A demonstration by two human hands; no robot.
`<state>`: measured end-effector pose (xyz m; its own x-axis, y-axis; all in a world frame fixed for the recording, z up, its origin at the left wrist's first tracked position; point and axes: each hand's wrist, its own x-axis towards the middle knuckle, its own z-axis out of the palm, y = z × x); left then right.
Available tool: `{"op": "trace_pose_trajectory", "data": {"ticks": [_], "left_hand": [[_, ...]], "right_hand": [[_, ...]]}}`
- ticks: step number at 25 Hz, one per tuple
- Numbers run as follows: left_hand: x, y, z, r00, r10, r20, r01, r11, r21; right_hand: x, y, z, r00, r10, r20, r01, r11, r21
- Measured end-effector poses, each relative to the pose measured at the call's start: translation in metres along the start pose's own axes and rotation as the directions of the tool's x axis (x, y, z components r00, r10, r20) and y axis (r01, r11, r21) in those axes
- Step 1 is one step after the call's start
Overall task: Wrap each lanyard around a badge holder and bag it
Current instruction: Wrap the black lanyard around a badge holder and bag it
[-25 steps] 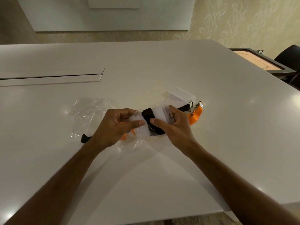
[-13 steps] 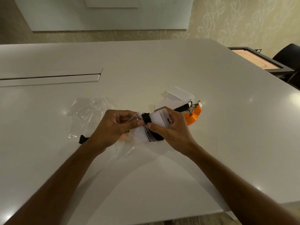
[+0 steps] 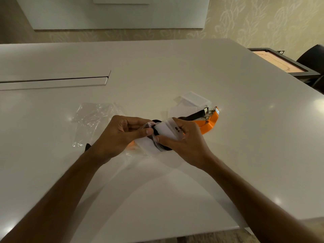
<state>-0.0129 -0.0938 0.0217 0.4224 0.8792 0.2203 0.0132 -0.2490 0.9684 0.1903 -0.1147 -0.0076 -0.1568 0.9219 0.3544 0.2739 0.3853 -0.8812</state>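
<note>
Bagging step in hand: left hand pinches the clear bag mouth; right hand grips the lanyard-wrapped badge holder, partly inserted. Next move likely: push fully in.

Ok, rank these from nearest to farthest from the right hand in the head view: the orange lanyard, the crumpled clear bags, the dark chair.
From the right hand:
1. Orange lanyard, just beyond it, to its right.
2. Crumpled clear bags, across on the left, past the left hand.
3. Dark chair, off the table at far right.

Two hands, two lanyards (visible)
</note>
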Motion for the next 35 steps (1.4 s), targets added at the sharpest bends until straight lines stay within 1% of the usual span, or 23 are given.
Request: {"op": "trace_pose_trajectory", "data": {"ticks": [2, 5, 8, 10, 12, 15, 18, 21, 23, 26, 28, 31, 33, 35], "left_hand": [[0.001, -0.001, 0.000, 0.999, 0.001, -0.033, -0.001, 1.000, 0.004], [0.002, -0.003, 0.001, 0.991, 0.002, -0.137, -0.003, 1.000, -0.009], [0.005, -0.008, -0.003, 0.969, -0.084, -0.233, 0.054, 0.990, -0.132], [0.006, -0.009, -0.003, 0.966, -0.113, -0.233, 0.076, 0.984, -0.163], [0.005, -0.008, 0.002, 0.977, -0.105, -0.185, 0.080, 0.987, -0.139], [0.003, -0.006, 0.010, 0.987, -0.063, -0.150, 0.052, 0.996, -0.073], [0.004, -0.006, 0.008, 0.979, -0.085, -0.185, 0.072, 0.995, -0.074], [0.005, -0.009, 0.003, 0.969, -0.098, -0.226, 0.076, 0.992, -0.102], [0.005, -0.009, 0.002, 0.975, -0.056, -0.217, 0.037, 0.995, -0.090], [0.006, -0.006, 0.001, 0.970, -0.026, -0.243, 0.000, 0.994, -0.108], [0.006, -0.003, 0.001, 0.965, -0.026, -0.260, -0.014, 0.988, -0.152], [0.007, -0.001, 0.002, 0.962, 0.005, -0.274, -0.049, 0.987, -0.153], [0.007, 0.000, 0.001, 0.960, 0.016, -0.280, -0.059, 0.988, -0.144], [0.007, -0.001, 0.001, 0.958, 0.002, -0.287, -0.040, 0.991, -0.124]], "right_hand": [[0.000, -0.002, 0.004, 0.998, 0.009, -0.055, -0.008, 1.000, 0.016], [0.003, -0.007, 0.003, 0.996, 0.002, -0.087, 0.006, 0.995, 0.096], [0.008, -0.006, -0.006, 0.988, -0.010, -0.156, 0.028, 0.993, 0.114], [0.009, -0.004, -0.010, 0.982, -0.014, -0.191, 0.040, 0.991, 0.131], [0.009, -0.004, -0.010, 0.980, -0.036, -0.194, 0.065, 0.988, 0.141], [0.008, -0.005, -0.008, 0.984, -0.069, -0.165, 0.090, 0.988, 0.124], [0.006, -0.004, -0.008, 0.991, -0.048, -0.126, 0.063, 0.991, 0.115], [0.004, -0.003, -0.007, 0.993, -0.088, -0.076, 0.087, 0.996, -0.011], [0.004, -0.004, -0.006, 0.994, -0.095, -0.045, 0.094, 0.995, -0.020], [0.006, -0.004, -0.005, 0.999, -0.042, -0.010, 0.042, 0.997, 0.061], [0.008, -0.004, -0.006, 1.000, 0.029, 0.012, -0.030, 0.991, 0.127], [0.010, -0.005, -0.009, 0.987, 0.110, 0.113, -0.133, 0.968, 0.213], [0.011, -0.005, -0.011, 0.983, 0.119, 0.141, -0.154, 0.952, 0.265], [0.011, -0.007, -0.012, 0.983, 0.107, 0.148, -0.151, 0.932, 0.331]]}}
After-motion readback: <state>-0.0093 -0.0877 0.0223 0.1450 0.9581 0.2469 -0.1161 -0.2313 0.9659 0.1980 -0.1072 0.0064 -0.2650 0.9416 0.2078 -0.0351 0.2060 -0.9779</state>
